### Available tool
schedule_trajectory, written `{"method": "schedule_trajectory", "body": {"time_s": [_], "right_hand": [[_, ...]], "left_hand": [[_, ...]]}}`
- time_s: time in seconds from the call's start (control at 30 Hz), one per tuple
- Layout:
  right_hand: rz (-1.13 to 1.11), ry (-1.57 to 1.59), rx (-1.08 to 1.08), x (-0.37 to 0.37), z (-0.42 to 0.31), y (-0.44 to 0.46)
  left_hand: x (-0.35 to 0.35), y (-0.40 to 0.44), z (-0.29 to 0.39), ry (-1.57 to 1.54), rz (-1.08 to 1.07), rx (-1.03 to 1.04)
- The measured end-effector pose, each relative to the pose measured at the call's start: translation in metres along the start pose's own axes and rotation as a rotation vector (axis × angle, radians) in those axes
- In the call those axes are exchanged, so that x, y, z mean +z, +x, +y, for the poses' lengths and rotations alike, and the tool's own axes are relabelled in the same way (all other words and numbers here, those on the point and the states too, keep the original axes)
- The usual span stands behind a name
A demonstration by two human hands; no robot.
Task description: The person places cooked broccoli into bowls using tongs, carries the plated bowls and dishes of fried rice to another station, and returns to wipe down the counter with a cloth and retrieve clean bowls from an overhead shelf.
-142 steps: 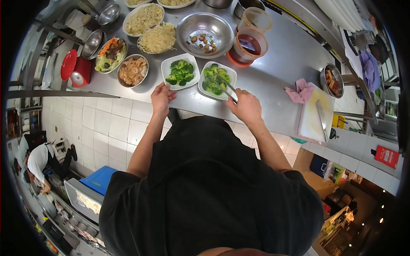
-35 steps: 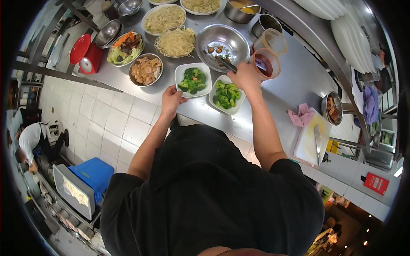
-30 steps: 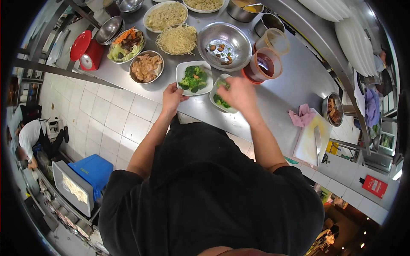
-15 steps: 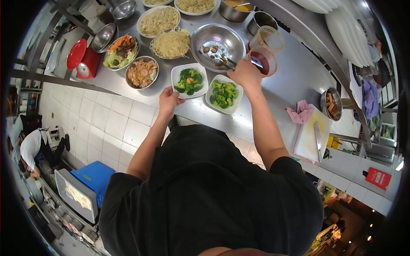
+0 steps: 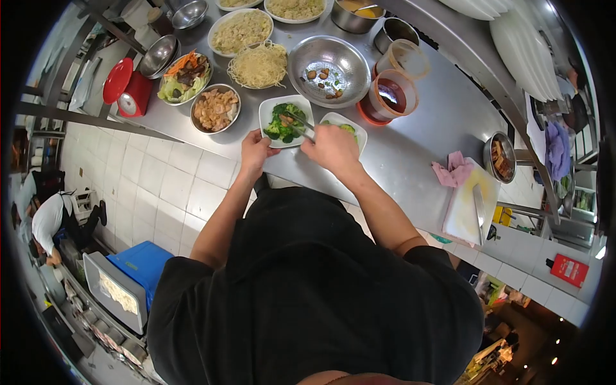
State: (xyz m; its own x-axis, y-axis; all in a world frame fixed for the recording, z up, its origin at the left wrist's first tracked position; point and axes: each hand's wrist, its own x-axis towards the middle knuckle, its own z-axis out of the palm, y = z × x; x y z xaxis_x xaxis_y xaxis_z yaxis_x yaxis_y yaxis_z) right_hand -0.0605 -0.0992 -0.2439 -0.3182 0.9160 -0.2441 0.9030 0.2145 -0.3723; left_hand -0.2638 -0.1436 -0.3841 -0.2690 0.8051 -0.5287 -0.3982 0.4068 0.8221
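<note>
My left hand (image 5: 258, 151) pinches the near left rim of a square white dish (image 5: 265, 114) holding broccoli (image 5: 277, 128). In my right hand (image 5: 333, 149) is a pair of metal tongs (image 5: 303, 126), its tips down at the broccoli in that dish. A brown piece shows by the tips; whether they grip it I cannot tell. My right hand partly covers a second white dish (image 5: 362, 133) with broccoli. Just behind stands a wide steel bowl (image 5: 354, 64) with several brown chunks and green bits in it.
On the steel counter (image 5: 401, 173) are a bowl of pale orange meat pieces (image 5: 215, 110), noodles (image 5: 258, 64), a salad bowl (image 5: 186, 77), a red scale (image 5: 131, 93) and a sauce tub (image 5: 393, 96). A knife (image 5: 479, 205) lies on a cutting board (image 5: 459, 212). Another person (image 5: 51, 221) bends at far left.
My right hand and the tongs have moved from the steel bowl toward me and left, over the left broccoli dish. My left hand keeps its place on the rim.
</note>
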Motion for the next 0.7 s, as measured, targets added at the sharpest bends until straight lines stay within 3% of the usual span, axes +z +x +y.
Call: {"method": "schedule_trajectory", "body": {"time_s": [0.27,0.47,0.63,0.7], "right_hand": [[0.120,-0.027,0.176,-0.066,0.024,0.032],[0.085,-0.017,0.231,-0.032,0.057,0.106],[0.126,-0.021,0.192,-0.023,0.059,0.090],[0.184,-0.004,0.157,-0.030,0.062,0.067]], "left_hand": [[-0.003,-0.002,-0.004,-0.013,-0.021,-0.005],[-0.007,-0.003,-0.007,-0.045,-0.052,-0.004],[-0.006,-0.011,-0.004,-0.064,-0.083,-0.055],[0.002,-0.026,0.005,-0.032,0.006,-0.092]]}}
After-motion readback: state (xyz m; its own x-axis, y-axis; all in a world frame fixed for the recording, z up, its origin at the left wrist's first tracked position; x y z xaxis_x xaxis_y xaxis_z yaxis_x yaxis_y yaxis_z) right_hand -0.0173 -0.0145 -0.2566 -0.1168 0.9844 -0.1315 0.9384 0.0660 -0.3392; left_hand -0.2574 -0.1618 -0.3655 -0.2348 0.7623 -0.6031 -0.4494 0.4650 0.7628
